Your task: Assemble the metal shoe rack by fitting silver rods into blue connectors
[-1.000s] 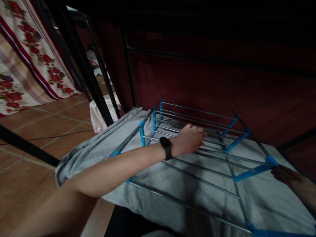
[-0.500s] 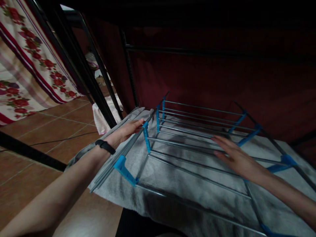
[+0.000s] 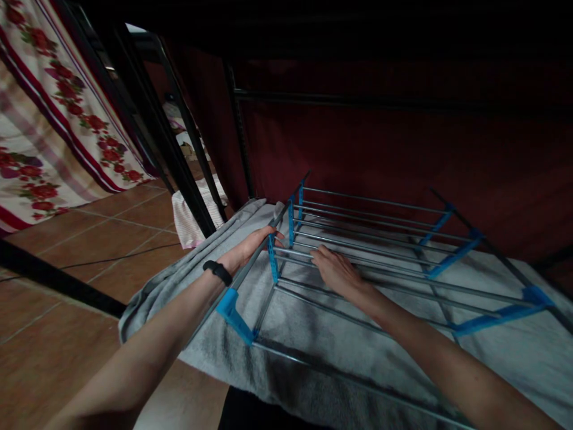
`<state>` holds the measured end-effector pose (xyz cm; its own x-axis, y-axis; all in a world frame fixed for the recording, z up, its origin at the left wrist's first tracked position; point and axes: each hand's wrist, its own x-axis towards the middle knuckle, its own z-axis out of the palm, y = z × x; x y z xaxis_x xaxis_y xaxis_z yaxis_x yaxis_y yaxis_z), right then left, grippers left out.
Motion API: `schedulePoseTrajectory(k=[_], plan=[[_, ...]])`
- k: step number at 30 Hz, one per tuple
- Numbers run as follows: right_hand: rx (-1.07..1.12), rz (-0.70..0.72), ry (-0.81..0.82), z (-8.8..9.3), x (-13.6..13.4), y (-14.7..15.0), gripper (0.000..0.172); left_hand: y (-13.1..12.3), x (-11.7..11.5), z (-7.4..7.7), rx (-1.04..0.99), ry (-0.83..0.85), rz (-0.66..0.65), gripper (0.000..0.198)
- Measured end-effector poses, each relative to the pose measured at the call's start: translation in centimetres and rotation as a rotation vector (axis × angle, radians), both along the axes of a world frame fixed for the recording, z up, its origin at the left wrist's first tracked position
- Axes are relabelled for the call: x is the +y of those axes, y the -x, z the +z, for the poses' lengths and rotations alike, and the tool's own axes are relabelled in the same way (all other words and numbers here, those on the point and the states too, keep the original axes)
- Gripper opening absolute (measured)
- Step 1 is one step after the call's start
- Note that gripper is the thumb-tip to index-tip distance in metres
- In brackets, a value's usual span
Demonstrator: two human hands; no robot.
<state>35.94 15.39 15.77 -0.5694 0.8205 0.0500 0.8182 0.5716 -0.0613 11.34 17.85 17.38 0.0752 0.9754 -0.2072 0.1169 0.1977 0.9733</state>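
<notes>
A metal rack (image 3: 308,360) with several thin rods and blue plastic connectors lies on a grey blanket. My left hand (image 3: 257,242), a black band on its wrist, is closed around the rack's left side rod, just above a blue connector (image 3: 273,260). Near the middle of the rods, toward the left side, my right hand (image 3: 333,270) has its fingers curled onto one of the crossing rods. Its fingertips are partly hidden.
Black metal posts (image 3: 154,113) rise at the left, and a dark red cloth (image 3: 380,149) hangs behind the rack. A striped cloth (image 3: 197,212) lies beyond the posts. Farther left hangs a flowered curtain (image 3: 67,101) above the tiled floor (image 3: 40,322).
My right hand has moved left along the rods and its fingers have closed onto one. My left hand has wrapped round the side rod. The view has shifted slightly.
</notes>
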Motion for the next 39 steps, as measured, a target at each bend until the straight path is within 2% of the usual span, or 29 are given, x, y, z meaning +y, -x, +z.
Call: schedulePoseTrajectory(k=[6,11,16,20,28,39], plan=[[0.064,-0.042,-0.032,1.3,0.1,-0.5,0.029,0.2,0.5,-1.0,-0.005,-0.037,-0.037,0.037],[0.092,-0.056,-0.054,1.4,0.4,-0.4,0.032,-0.3,0.4,-1.4,-0.210,-0.064,0.055,0.025],[0.095,-0.046,-0.061,1.5,0.4,-0.5,0.032,-0.9,0.1,-1.2,-0.258,-0.023,0.097,0.024],[0.100,-0.041,-0.057,1.4,0.3,-0.7,0.033,-1.1,0.2,-1.1,-0.219,-0.030,0.116,0.026],[0.066,-0.033,-0.075,1.4,0.0,-1.0,0.031,-1.5,1.9,-0.9,-0.145,0.081,0.156,0.024],[0.058,-0.041,-0.071,1.2,-0.1,-1.3,0.033,-0.9,3.5,-2.6,0.038,0.052,0.113,0.038]])
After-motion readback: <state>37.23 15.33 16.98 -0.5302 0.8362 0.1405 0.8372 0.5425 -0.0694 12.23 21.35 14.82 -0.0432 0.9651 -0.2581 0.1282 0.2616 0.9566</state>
